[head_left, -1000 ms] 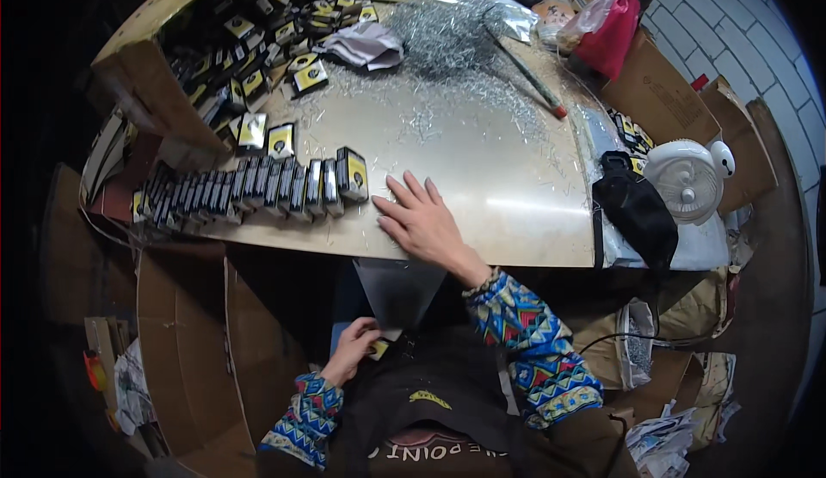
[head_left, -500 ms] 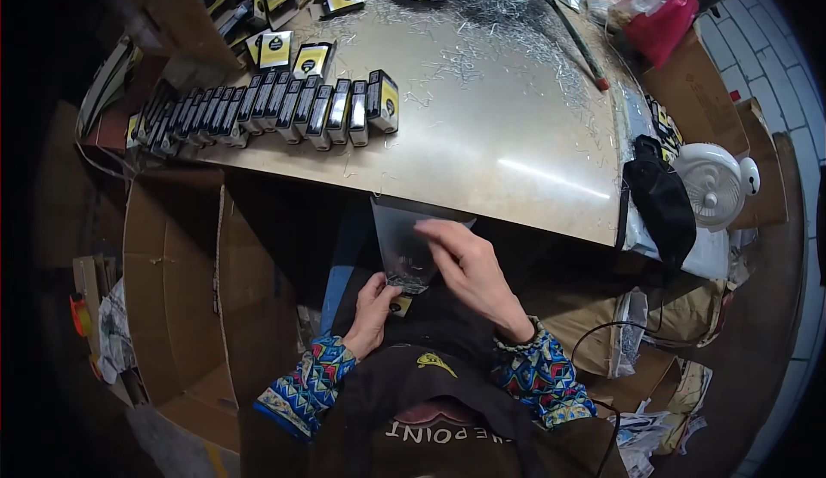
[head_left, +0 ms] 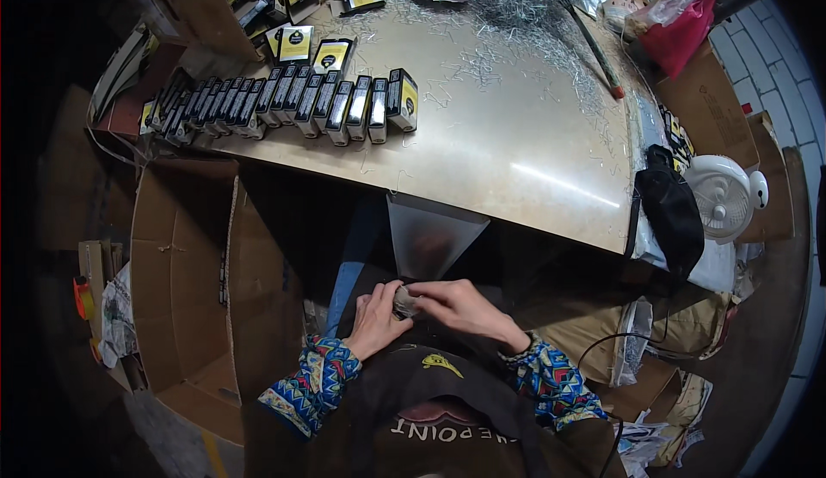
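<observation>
Close to my lap, both hands meet around a small carton (head_left: 403, 301), of which only a greyish-brown end shows. My left hand (head_left: 375, 321) is closed on its left side. The fingers of my right hand (head_left: 465, 308) press at its right side, bent together. Most of the carton is hidden by my fingers. Just beyond my hands, a grey tapering chute (head_left: 437, 230) hangs from the table's front edge. On the table (head_left: 482, 147), a row of small black, white and yellow cartons (head_left: 335, 110) stands upright at the left.
A tangled heap of thin metal wire pieces (head_left: 516, 0) covers the far table, with a stick (head_left: 592, 43) beside it. An open cardboard box (head_left: 185, 306) stands at my left. At the right are a white fan (head_left: 717, 201) and a black bag (head_left: 669, 215).
My right hand has come down from above the chute to the carton. My left hand now wraps it more closely. Wire pieces seen at the chute's lower end no longer show. The view has shifted slightly.
</observation>
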The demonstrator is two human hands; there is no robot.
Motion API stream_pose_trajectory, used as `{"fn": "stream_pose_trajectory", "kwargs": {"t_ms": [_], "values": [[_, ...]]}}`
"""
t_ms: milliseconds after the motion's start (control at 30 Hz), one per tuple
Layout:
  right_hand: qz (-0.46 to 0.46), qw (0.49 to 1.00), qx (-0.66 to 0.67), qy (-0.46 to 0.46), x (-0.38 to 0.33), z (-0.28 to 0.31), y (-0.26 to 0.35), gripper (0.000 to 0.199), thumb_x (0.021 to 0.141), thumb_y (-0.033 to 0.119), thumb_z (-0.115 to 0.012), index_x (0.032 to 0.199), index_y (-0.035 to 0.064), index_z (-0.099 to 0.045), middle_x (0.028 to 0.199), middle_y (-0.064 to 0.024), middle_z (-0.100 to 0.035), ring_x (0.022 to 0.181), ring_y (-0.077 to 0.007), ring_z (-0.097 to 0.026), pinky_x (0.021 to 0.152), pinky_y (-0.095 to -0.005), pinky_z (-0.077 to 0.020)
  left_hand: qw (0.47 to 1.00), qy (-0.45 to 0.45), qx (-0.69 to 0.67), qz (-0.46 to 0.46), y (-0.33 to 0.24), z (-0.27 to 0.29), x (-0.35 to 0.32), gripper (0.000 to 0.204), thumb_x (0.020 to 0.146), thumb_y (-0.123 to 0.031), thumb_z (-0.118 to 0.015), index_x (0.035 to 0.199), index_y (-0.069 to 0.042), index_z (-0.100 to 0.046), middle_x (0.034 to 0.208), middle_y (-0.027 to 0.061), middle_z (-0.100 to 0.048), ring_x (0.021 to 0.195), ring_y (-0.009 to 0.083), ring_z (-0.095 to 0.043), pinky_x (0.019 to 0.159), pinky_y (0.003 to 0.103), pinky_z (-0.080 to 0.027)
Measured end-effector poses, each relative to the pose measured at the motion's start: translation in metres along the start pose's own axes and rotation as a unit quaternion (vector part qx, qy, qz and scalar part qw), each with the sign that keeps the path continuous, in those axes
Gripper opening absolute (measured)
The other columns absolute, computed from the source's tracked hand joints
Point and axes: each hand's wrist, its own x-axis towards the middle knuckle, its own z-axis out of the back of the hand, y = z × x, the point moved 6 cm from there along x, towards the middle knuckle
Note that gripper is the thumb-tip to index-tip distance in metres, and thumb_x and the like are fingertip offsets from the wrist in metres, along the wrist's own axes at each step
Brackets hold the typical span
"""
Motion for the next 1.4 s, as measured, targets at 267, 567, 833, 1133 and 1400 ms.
{"fn": "stream_pose_trajectory", "kwargs": {"t_ms": [267, 567, 833, 1133, 1400], "values": [[-0.01, 0.992, -0.108, -0.066, 0.006, 0.021, 0.009, 0.019, 0.087, 0.014, -0.063, 0.1, 0.0008, -0.068, 0.089, -0.0175, -0.069, 0.08, -0.0359, -0.067, 0.068, -0.0388, -0.0535, 0.975, -0.134, 0.009, -0.179, -0.057, 0.042, 0.009, 0.08, 0.077, -0.016, -0.074, 0.145, -0.004, -0.033, 0.124, 0.0218, -0.048, 0.111, 0.0399, -0.054, 0.091, 0.043, -0.049], [-0.003, 0.93, -0.235, -0.283, 0.009, 0.075, 0.014, 0.012, 0.082, 0.006, -0.069, 0.093, 0.0004, -0.07, 0.08, -0.0119, -0.065, 0.068, -0.0253, -0.065, 0.06, -0.0337, -0.0504, 0.936, -0.267, 0.026, -0.229, -0.092, 0.068, 0.024, 0.084, 0.074, -0.009, -0.076, 0.145, 0.001, -0.031, 0.131, 0.0223, -0.046, 0.112, 0.039, -0.054, 0.095, 0.043, -0.045], [0.069, 0.941, -0.054, -0.326, 0.002, 0.085, 0.037, 0.015, 0.086, 0.006, -0.07, 0.099, -0.0021, -0.069, 0.085, -0.0087, -0.067, 0.071, -0.0134, -0.063, 0.059, -0.0249, -0.0483, 0.957, -0.228, -0.104, -0.146, -0.093, 0.082, 0.049, 0.077, 0.067, -0.008, -0.077, 0.134, 0.0, -0.039, 0.115, 0.0211, -0.054, 0.102, 0.0381, -0.058, 0.087, 0.041, -0.049], [0.094, 0.929, 0.0, -0.358, 0.012, 0.086, 0.038, 0.014, 0.085, 0.006, -0.071, 0.097, -0.0006, -0.071, 0.099, -0.0107, -0.067, 0.084, -0.0148, -0.065, 0.069, -0.0259, -0.0519, 0.961, -0.219, -0.046, -0.163, -0.1, 0.083, 0.052, 0.077, 0.066, -0.009, -0.078, 0.132, 0.0, -0.039, 0.113, 0.0212, -0.056, 0.1, 0.0398, -0.061, 0.084, 0.041, -0.052], [0.126, 0.908, -0.037, -0.398, 0.002, 0.078, 0.043, 0.023, 0.083, 0.005, -0.072, 0.106, 0.0016, -0.071, 0.116, -0.0184, -0.065, 0.099, -0.0278, -0.065, 0.082, -0.0335, -0.0536, 0.946, -0.259, -0.086, -0.172, -0.107, 0.093, 0.052, 0.078, 0.068, -0.011, -0.08, 0.134, -0.002, -0.037, 0.113, 0.0215, -0.056, 0.1, 0.0407, -0.061, 0.082, 0.042, -0.053]]}}
